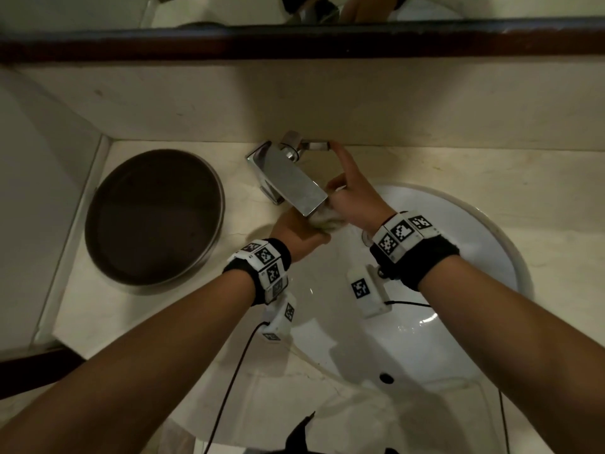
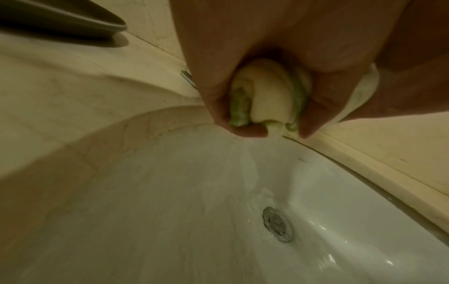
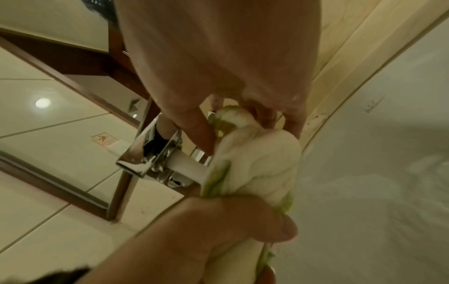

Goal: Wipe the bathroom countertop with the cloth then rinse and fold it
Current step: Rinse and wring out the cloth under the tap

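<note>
**Both hands forward, left fisted, right half-extended**

Left hand: fingers curled tight into a fist around a wad, forearm angled in from lower left. Right hand: index finger stretched straight ahead, other fingers curled at the same wad. Both wrists carry black bands with tagged white blocks.

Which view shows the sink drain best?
Left wrist: the drain sits unobstructed in the sink, metal ring clear. In the head view the right hand and wristband mostly hide it; right wrist doesn't show it.
</note>
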